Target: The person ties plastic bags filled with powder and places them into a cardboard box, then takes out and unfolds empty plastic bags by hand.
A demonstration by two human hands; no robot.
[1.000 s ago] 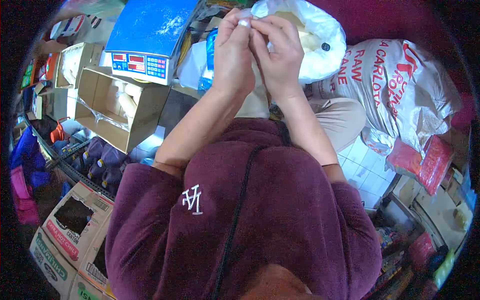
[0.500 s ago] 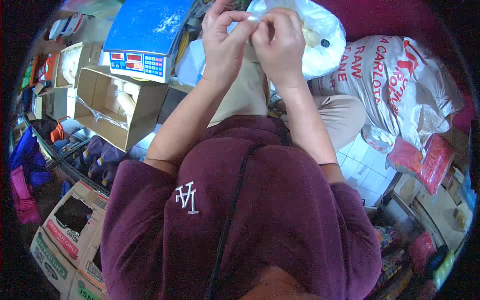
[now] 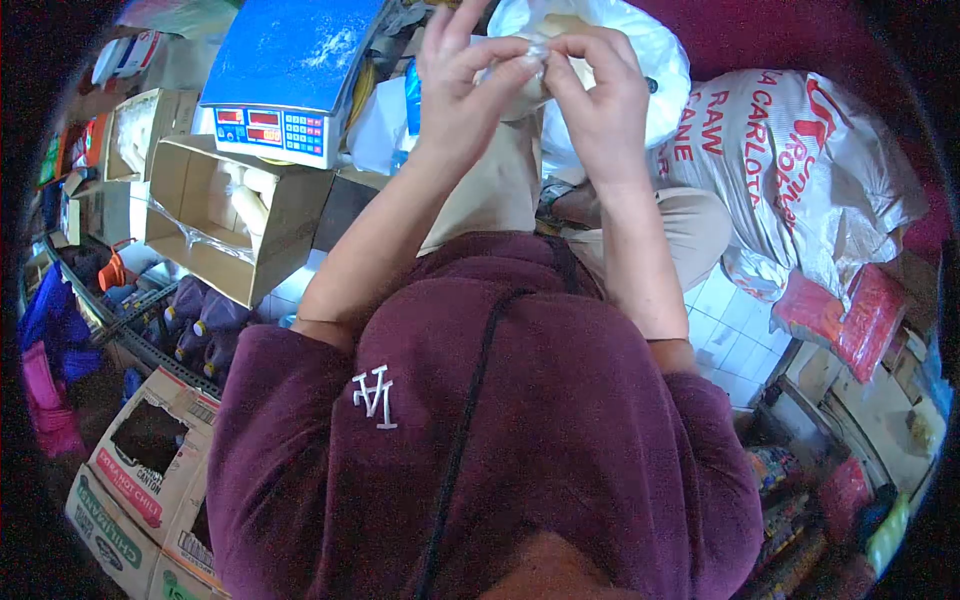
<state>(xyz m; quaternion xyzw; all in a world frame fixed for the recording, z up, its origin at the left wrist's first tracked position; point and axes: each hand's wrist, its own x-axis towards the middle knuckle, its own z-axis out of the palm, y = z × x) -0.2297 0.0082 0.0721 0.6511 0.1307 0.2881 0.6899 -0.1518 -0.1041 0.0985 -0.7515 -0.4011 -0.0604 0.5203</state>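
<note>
My left hand (image 3: 462, 105) and my right hand (image 3: 605, 110) meet at the top of the view. Thumb and forefinger of each are pinched on the whitish gathered top of a small plastic bag (image 3: 538, 50). Below the pinch hangs the bag's pale body, partly hidden by my fingers. The other fingers of my left hand are raised and blurred. Behind my right hand lies a large open white plastic bag (image 3: 668, 50) with pale contents.
At the left stands a digital scale (image 3: 275, 60) with a blue pan dusted white. An open cardboard box (image 3: 300, 215) holds pale rolls. On the right are a big printed sack (image 3: 770, 160) and red packets (image 3: 860, 325). Stacked cartons (image 3: 125, 500) stand lower left.
Both hands have shifted slightly right, still pinching the plastic. My right hand has moved farther from the left, and its fingers point more upward. More of the small bag's pale body shows beneath.
</note>
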